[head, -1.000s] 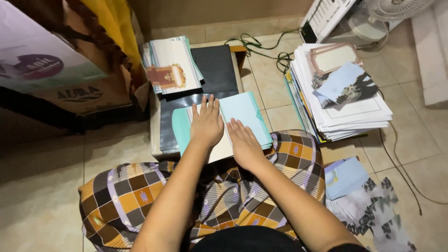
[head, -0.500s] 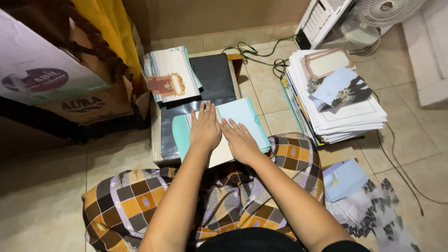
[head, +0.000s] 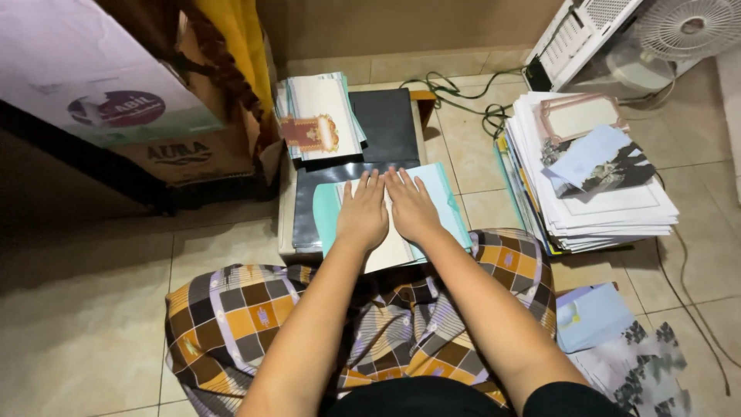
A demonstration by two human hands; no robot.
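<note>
Left hand [head: 363,216] and right hand [head: 411,205] flat, fingers spread, side by side, pressing cream card [head: 390,251] on teal folder [head: 441,202]; gripping nothing. Card directly under palms (long axis near-to-far), on low tabletop [head: 284,232]. Card stack [head: 318,116] far left.

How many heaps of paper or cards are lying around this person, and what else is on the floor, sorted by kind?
Hands pressing flat on the teal folder: 2, left hand and right hand
Paper or card heaps: 3, small stack, tall stack, loose sheets
Cardboard boxes: 1
Fans: 1
Total: 7
</note>
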